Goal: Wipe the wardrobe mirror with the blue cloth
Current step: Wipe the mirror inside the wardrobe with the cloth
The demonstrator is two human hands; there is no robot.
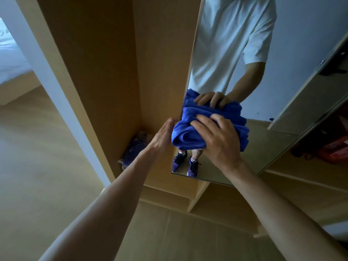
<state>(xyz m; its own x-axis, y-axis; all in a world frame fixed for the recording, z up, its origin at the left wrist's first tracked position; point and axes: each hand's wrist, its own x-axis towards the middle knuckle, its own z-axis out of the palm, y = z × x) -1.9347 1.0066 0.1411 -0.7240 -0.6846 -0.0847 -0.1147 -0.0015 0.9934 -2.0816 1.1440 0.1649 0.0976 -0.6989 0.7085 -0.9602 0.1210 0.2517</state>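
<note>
Head view, looking down at a wardrobe (105, 72) of pale wood. The mirror (267, 146) occupies the panel from 12 to 4 o'clock of the frame. The blue cloth (188, 136), bunched into folds, lies against the lower left part of the glass, just right of centre. The right hand (218, 142) covers the cloth from 4 o'clock, its fingers (205, 119) curled into the folds and gripping it. The left hand (163, 134) sits at 9 o'clock of the cloth, fingers straight and together, holding nothing, its tips at the mirror's left edge; contact with the cloth cannot be told. The glass reflects the cloth, a hand, a white shirt and purple shoes (178, 162). A purple bundle (131, 149) lies in the open compartment at 8 o'clock of the left hand. Something red (333, 149) shows at 3 o'clock.
</note>
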